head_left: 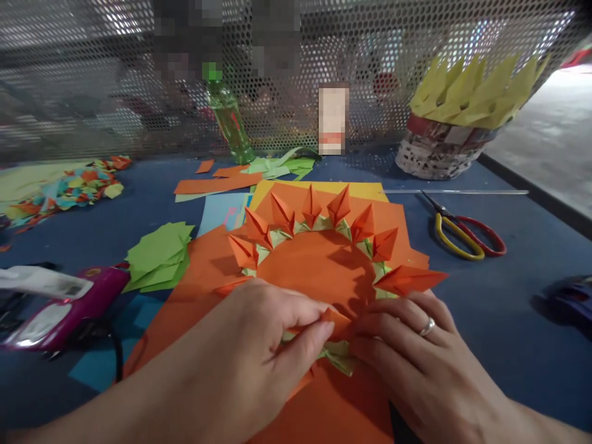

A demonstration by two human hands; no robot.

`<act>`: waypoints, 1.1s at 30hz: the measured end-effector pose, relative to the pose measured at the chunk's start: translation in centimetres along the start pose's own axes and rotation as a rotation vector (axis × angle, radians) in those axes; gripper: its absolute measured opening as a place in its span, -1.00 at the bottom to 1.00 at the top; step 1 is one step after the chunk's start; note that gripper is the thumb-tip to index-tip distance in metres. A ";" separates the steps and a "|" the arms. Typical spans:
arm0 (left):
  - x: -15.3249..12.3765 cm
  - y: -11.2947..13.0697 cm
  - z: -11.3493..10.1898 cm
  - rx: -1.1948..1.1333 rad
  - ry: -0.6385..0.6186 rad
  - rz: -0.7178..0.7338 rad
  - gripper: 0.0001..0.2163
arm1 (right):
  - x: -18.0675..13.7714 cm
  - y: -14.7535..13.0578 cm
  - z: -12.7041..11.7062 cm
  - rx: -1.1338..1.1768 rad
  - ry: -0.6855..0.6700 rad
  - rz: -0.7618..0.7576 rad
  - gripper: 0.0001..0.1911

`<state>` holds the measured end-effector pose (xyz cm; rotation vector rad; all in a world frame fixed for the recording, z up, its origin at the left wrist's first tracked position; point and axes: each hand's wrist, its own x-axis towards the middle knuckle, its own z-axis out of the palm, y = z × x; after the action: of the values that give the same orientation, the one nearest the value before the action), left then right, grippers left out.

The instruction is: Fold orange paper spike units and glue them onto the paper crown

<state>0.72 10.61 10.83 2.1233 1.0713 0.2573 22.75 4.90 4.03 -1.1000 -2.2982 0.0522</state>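
Observation:
A ring of folded paper (280, 238), light green at its base with pointed orange petals standing outward, lies over orange sheets (314, 265). My left hand (268, 333) reaches across the ring's near left side, thumb and forefinger pinching a folded orange paper piece (338, 320). On the near right side, my right hand (411, 351), with a metal band on one finger, curls its fingers over the ring beside that same piece. Its thumb is hidden. Both hands cover much of the ring's near part.
Scissors (457, 231) lie at right, near a thin clear stick (481, 192). A yellow-topped paper basket (444, 145) and green bottle (229, 120) stand at the back by a perforated panel. Green squares (160, 256), paper scraps (86, 188) and a magenta device (69, 308) are left.

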 end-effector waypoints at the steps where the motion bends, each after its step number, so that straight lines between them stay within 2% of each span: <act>1: 0.0 0.1 0.0 0.034 -0.009 -0.010 -0.65 | 0.0 0.0 0.2 -0.010 0.023 0.011 -0.60; 4: 0.0 0.3 0.3 0.093 -0.036 -0.013 -0.65 | -0.1 -0.2 0.4 -0.029 0.065 0.034 -0.57; 13: 0.3 0.1 1.1 -0.009 -0.100 -0.043 -0.66 | 0.1 0.0 0.3 0.063 0.129 0.055 -0.59; 23: 0.5 0.0 1.6 -0.067 -0.069 -0.061 -0.65 | 0.1 0.0 0.1 -0.039 0.132 0.024 -0.52; 33: 0.4 0.2 1.6 -0.060 -0.110 -0.079 -0.63 | 0.0 0.1 0.1 0.001 0.106 0.072 -0.62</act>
<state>1.80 10.03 9.77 2.0135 1.0669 0.1316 22.75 5.00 3.96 -1.1574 -2.1644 0.0225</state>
